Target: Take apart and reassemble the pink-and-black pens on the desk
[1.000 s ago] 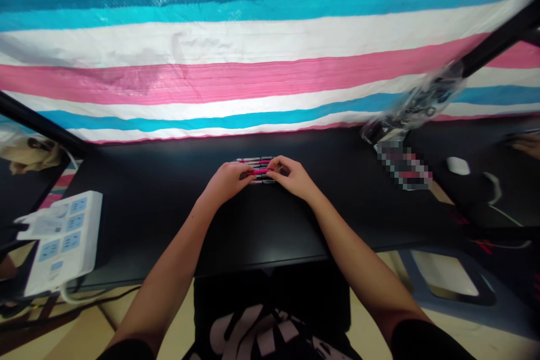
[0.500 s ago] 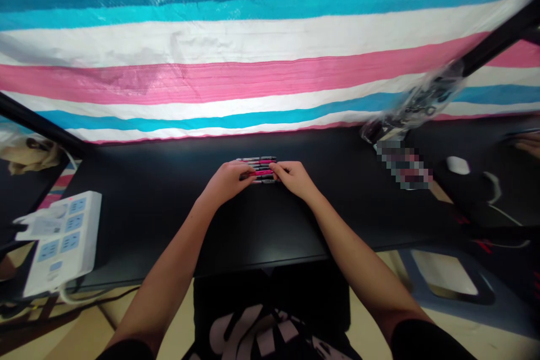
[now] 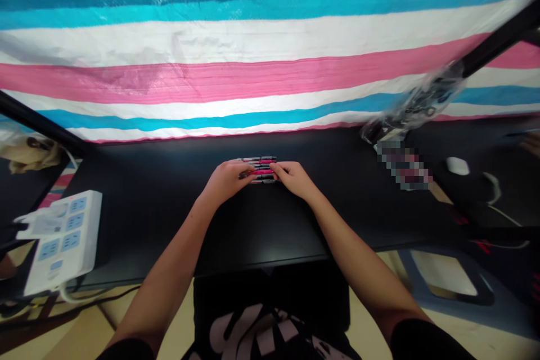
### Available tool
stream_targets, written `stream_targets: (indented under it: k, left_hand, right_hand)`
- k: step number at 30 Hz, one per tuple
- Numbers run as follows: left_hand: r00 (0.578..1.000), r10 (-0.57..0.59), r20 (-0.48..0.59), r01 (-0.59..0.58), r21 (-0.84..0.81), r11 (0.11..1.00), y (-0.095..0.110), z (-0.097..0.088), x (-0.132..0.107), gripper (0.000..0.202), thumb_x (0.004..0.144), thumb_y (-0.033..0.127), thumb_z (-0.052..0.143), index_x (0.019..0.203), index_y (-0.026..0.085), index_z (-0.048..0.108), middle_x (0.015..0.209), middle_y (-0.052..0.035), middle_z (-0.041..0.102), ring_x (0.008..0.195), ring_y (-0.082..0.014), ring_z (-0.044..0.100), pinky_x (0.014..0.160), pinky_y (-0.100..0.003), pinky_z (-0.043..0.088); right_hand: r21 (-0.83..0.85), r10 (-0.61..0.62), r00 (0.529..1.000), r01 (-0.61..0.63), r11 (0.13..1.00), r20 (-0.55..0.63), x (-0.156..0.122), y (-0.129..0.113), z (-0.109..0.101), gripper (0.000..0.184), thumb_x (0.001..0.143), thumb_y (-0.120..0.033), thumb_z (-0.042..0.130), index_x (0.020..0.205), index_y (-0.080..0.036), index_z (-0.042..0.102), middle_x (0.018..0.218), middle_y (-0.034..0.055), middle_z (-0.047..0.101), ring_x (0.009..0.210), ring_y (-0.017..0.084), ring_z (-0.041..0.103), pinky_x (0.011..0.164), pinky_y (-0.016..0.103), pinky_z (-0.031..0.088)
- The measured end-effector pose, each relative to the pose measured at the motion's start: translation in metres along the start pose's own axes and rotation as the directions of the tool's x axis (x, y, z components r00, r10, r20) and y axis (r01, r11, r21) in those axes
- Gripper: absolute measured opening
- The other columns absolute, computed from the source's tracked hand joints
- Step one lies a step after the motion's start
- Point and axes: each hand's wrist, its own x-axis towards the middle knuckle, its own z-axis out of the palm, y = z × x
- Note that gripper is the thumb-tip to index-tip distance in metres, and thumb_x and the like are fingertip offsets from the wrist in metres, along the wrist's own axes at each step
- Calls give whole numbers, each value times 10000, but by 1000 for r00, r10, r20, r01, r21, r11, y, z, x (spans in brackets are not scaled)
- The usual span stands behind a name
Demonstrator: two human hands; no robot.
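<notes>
Several pens point(image 3: 262, 166), some with pink parts and some clear with black, lie side by side in a row across the black desk. My left hand point(image 3: 228, 178) is closed around their left ends, its thumb on the nearer pens. At the right ends, my right hand point(image 3: 294, 178) pinches the row between thumb and fingers. Parts of the pens are hidden beneath my fingers.
A white power strip point(image 3: 70, 242) with a plug in it is on the left of the black desk point(image 3: 265, 225). Toward the right lie a clear plastic bag point(image 3: 428, 104) and a white mouse point(image 3: 458, 166). A striped sheet point(image 3: 236, 79) hangs behind.
Both of my hands stay almost in place on the pens. At the far right edge, another person's blurred hand has shifted slightly.
</notes>
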Motion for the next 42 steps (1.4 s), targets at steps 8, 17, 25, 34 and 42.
stream_targets:
  k: [8, 17, 25, 34, 42]
  left_hand:
    - [1000, 13, -14, -14, -26, 1000, -4, -2, -1, 102, 879, 187, 714, 916, 199, 809, 845, -48, 772, 738, -179, 700, 725, -286, 523]
    - [997, 59, -49, -60, -23, 998, 0, 0, -1, 77, 892, 214, 727, 918, 201, 798, 847, -51, 762, 767, -181, 696, 744, -290, 541]
    - [998, 29, -49, -28, 3, 1000, -1, 0, -2, 86, 894, 230, 725, 939, 213, 796, 879, -57, 758, 813, -195, 686, 781, -312, 541]
    - [999, 45, -20, -44, 33, 998, -2, 2, -3, 98, 919, 244, 701, 946, 221, 792, 903, -63, 762, 877, -215, 686, 813, -328, 541]
    - [973, -184, -142, 122, -364, 923, 4, -7, -1, 216, 854, 380, 779, 941, 182, 781, 879, -68, 784, 775, -194, 716, 756, -317, 569]
  right_hand:
    - [80, 11, 1000, -10, 997, -17, -1, 0, 2, 410, 890, -587, 625, 775, -194, 609, 679, -12, 523, 640, 148, 447, 629, 284, 344]
    - [85, 29, 998, -34, 996, 49, 0, -1, 1, 656, 945, -734, 441, 566, -198, 457, 532, -24, 389, 552, 126, 379, 586, 292, 281]
    - [167, 60, 996, -69, 983, 63, 0, 0, 2, 580, 932, -707, 515, 695, -186, 611, 586, -12, 513, 567, 137, 453, 585, 284, 349]
    - [112, -2, 999, -2, 994, 32, -2, -3, -1, 399, 882, -549, 648, 730, -180, 643, 645, -16, 518, 635, 142, 448, 630, 287, 342]
    - [112, -1, 999, 7, 994, -55, -1, -3, 2, 386, 917, -541, 595, 784, -185, 667, 677, 1, 571, 655, 157, 495, 641, 287, 387]
